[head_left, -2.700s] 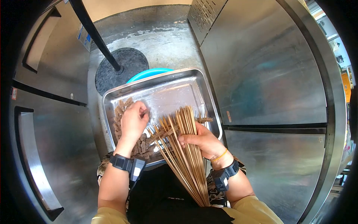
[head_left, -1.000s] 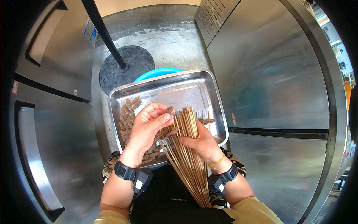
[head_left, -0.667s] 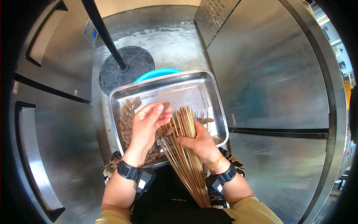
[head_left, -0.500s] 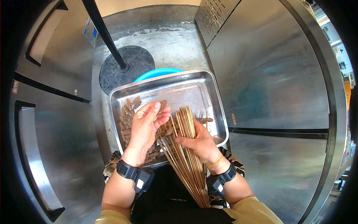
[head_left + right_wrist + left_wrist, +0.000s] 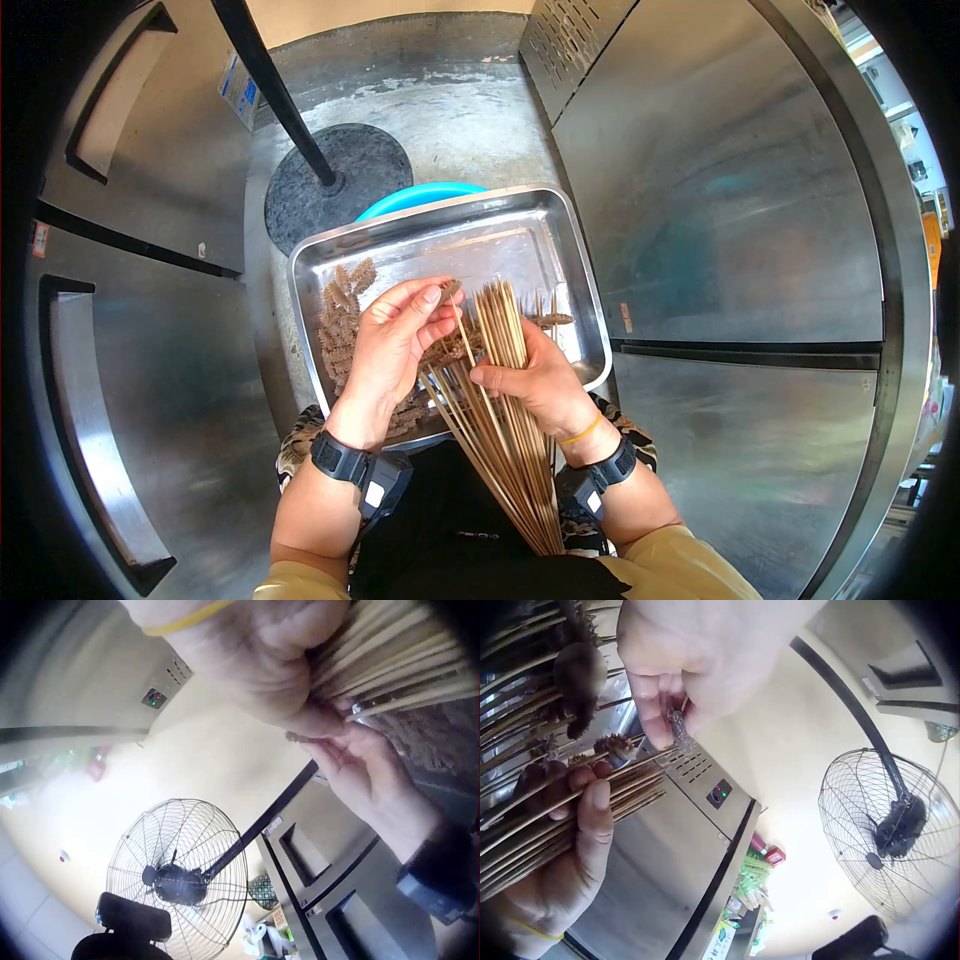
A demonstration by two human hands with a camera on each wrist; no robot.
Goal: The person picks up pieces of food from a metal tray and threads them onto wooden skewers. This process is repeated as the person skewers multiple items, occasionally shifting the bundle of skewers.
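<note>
My left hand (image 5: 392,335) pinches a small brown ridged piece (image 5: 450,290) between thumb and fingers, at the tip of one wooden skewer. The left wrist view shows the same piece (image 5: 680,731) hanging from the fingertips. In my right hand (image 5: 540,385) is a thick bundle of skewers (image 5: 515,430), tips up, the thumb across its front. More brown pieces sit on skewers just behind and left of the bundle. A heap of similar brown pieces (image 5: 341,325) lies along the left side of the metal tray (image 5: 433,226).
Beyond the tray are a blue basin (image 5: 425,194) and a round black stand base (image 5: 340,185) with a slanting pole. Steel cabinets stand on the left (image 5: 150,340) and right (image 5: 720,200). In the left wrist view a wire fan (image 5: 877,825) shows.
My left hand has come from the left part of the tray toward the skewer tips, with a brown piece in its fingers. My right hand keeps its hold on the bundle.
</note>
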